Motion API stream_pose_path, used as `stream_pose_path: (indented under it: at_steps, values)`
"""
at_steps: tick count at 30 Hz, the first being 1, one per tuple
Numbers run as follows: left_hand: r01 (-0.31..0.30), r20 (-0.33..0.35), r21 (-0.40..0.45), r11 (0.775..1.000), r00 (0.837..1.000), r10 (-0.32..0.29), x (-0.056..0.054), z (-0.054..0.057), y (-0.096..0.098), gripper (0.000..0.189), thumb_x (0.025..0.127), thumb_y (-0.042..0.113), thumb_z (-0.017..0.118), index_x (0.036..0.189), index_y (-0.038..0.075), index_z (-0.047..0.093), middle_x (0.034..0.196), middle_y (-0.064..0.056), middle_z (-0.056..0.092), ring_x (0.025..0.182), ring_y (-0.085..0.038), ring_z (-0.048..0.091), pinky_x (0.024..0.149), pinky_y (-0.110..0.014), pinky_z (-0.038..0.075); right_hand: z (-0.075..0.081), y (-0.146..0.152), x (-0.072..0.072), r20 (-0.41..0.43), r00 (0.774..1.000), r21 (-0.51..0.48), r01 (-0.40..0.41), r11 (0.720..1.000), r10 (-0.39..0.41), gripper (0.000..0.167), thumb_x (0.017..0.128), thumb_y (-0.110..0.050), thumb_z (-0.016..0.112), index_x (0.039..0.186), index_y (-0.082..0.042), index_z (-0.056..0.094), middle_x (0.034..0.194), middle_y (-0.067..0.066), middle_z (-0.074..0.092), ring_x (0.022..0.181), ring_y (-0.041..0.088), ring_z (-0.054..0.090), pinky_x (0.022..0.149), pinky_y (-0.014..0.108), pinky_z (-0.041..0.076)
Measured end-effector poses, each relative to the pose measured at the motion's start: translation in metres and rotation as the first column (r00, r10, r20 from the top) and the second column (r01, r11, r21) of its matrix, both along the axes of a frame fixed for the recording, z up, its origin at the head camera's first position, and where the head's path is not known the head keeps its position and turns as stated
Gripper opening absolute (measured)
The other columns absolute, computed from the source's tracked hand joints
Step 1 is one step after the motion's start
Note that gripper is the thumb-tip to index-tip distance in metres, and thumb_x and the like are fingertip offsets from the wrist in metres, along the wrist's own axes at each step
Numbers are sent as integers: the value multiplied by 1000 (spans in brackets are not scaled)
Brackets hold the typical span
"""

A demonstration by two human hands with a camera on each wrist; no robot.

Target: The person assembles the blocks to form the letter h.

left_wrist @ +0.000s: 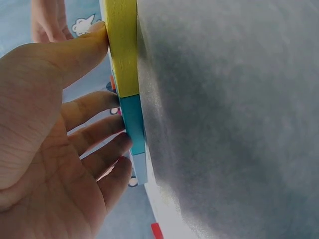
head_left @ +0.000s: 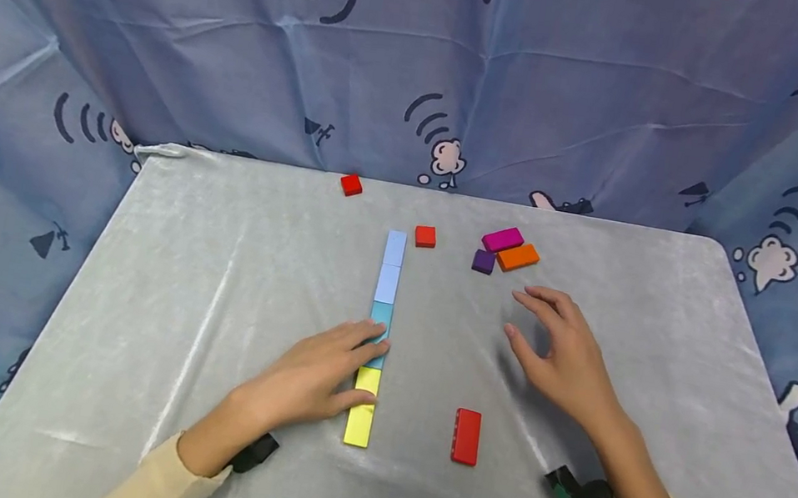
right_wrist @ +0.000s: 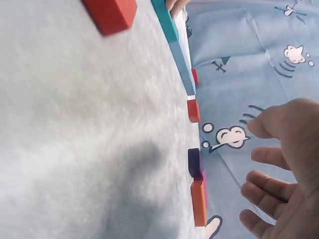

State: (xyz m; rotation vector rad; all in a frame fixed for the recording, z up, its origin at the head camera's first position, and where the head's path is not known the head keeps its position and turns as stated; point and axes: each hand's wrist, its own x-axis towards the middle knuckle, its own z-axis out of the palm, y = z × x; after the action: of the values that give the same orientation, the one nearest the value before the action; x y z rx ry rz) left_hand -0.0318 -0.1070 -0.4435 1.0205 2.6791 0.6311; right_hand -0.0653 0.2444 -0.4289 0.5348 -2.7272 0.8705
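A straight row of flat blocks runs away from the person: a yellow part nearest, then a teal part, then two light blue blocks. My left hand rests on the row, its fingertips on the teal part and its thumb on the yellow, fingers fairly straight. In the left wrist view the thumb touches the yellow block and the fingers lie along the teal block. Over the table on the right, my right hand hovers with loosely bent fingers and nothing in it.
A red block lies near the front, between the hands. Two small red blocks are at the back. Beyond the right hand, a magenta block, an orange block and a purple block sit together. A patterned blue curtain hangs behind.
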Motion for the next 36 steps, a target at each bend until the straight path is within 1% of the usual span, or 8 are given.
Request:
stream_pose_path:
  at_steps: [3, 7, 11, 15, 18, 22, 29, 36]
  values:
    - [4, -7, 2, 1000, 1000, -4, 0, 0, 1, 69, 96, 42, 78, 152, 7, 57, 164, -12, 50, 156, -28, 45, 132, -42, 37, -1, 1, -11, 48, 998, 1, 31, 1000, -31, 47, 91, -9, 79, 136, 1, 67, 140, 21, 61, 128, 39, 58, 104, 60, 52]
    - [6, -13, 6, 1000, 1000, -6, -1, 1, 1, 69, 96, 41, 78, 152, 6, 57, 164, -12, 50, 155, -28, 46, 131, -42, 38, -1, 4, -27, 144, 985, 12, 92, 996, -92, 48, 95, -15, 75, 138, 4, 64, 141, 26, 59, 130, 45, 56, 109, 70, 48]
    - [2, -11, 9, 1000, 1000, -1, -2, 2, 1, 70, 95, 41, 79, 151, 6, 58, 164, -11, 50, 155, -28, 46, 131, -42, 38, -1, 6, -44, 209, 968, 30, 136, 990, -139, 50, 99, -21, 72, 141, 5, 62, 141, 30, 57, 130, 49, 55, 112, 71, 44]
    - [1, -3, 10, 1000, 1000, -1, -3, 2, 1, 70, 95, 41, 79, 152, 7, 57, 164, -11, 49, 156, -28, 45, 131, -42, 38, -2, 8, -58, 246, 955, 49, 160, 986, -167, 52, 101, -24, 68, 143, 6, 60, 138, 32, 56, 124, 49, 57, 106, 70, 48]
    - [3, -1, 11, 1000, 1000, -3, -3, 3, 1, 70, 95, 41, 79, 152, 7, 57, 164, -11, 49, 156, -28, 45, 131, -42, 38, -3, 9, -67, 255, 948, 60, 179, 982, -188, 53, 102, -25, 67, 144, 6, 59, 137, 33, 55, 120, 49, 57, 104, 70, 49]
    - [0, -5, 9, 1000, 1000, 0, -4, 3, 2, 70, 95, 41, 80, 152, 8, 57, 164, -11, 49, 155, -27, 45, 131, -43, 39, -6, 7, -77, 259, 942, 67, 203, 977, -213, 55, 102, -25, 66, 145, 8, 57, 140, 36, 54, 126, 51, 54, 110, 70, 46]
    - [20, -2, -1, 1000, 1000, -20, 0, 0, 3, 69, 96, 42, 78, 152, 7, 56, 164, -12, 50, 155, -29, 46, 130, -43, 40, -15, -3, -84, 343, 899, 102, 253, 962, -273, 61, 101, -27, 65, 149, 8, 53, 150, 36, 44, 137, 51, 46, 116, 70, 43]
    - [-2, 9, 2, 1000, 1000, 2, -1, 1, 0, 71, 95, 41, 79, 153, 7, 56, 164, -11, 49, 155, -28, 46, 129, -44, 42, -15, -15, -92, 333, 881, 124, 312, 942, -335, 61, 101, -36, 65, 144, 6, 59, 144, 33, 51, 133, 49, 50, 110, 67, 47]
